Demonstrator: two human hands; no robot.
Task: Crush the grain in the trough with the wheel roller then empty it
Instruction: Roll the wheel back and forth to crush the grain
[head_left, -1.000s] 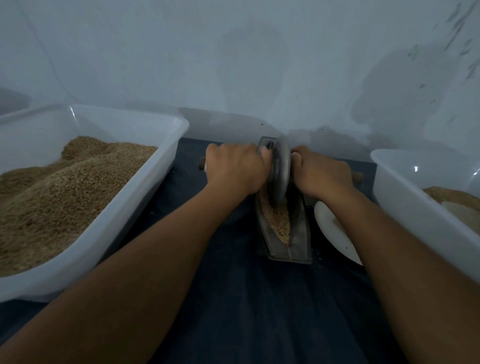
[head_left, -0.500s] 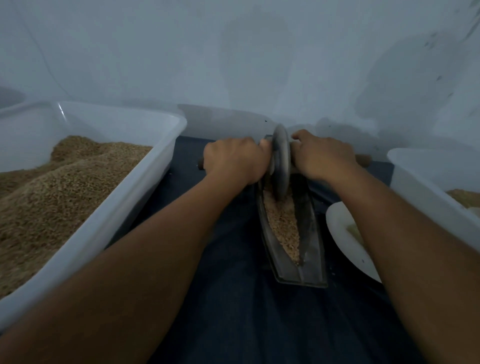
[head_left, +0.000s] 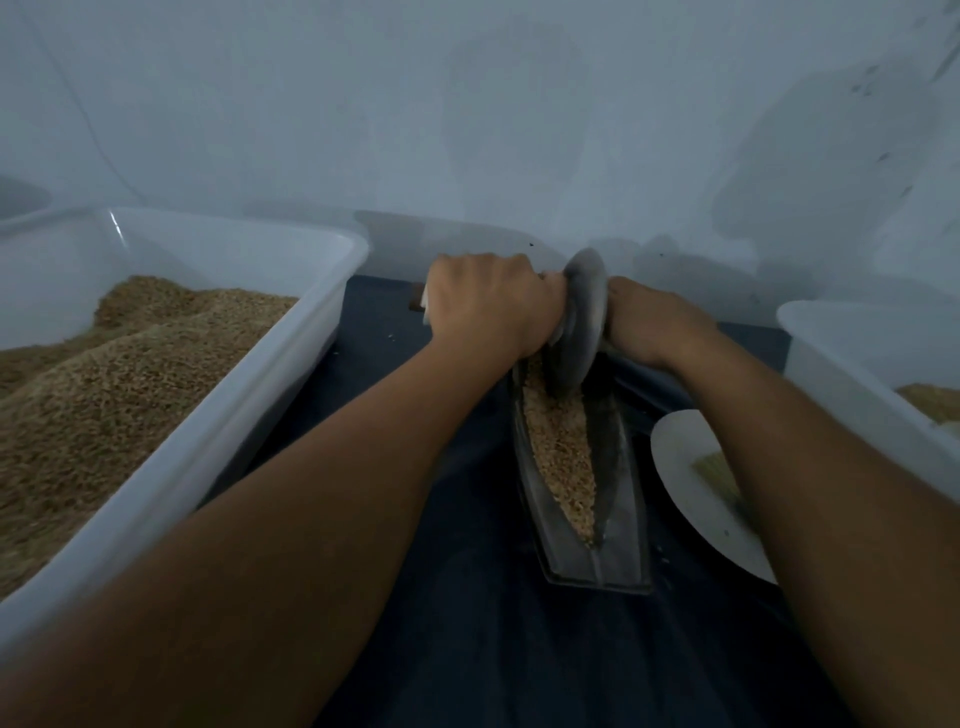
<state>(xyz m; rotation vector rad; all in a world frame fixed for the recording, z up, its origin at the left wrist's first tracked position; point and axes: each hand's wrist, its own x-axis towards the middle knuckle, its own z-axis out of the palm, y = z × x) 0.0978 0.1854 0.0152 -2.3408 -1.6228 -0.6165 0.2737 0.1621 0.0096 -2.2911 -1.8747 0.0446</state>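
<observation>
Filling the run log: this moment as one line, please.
step: crushing | left hand, right hand: grip roller handles | wheel in trough | grain not emptied

The roller's handle is lying hidden inside both curled fingers (head_left: 524, 291); the wheel (head_left: 579, 322) between them is blurring, and the tub (head_left: 852, 364) beyond the right fingers is running off-frame.

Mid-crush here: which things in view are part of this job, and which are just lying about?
In the job:
- wheel roller, at the trough's far end
- trough
- grain in the trough
- left hand and right hand, gripping the roller's handle on either side

Lying about:
- big tub of grain, left
- white tub, right
- white plate beside the trough
- dark cloth underneath
</observation>
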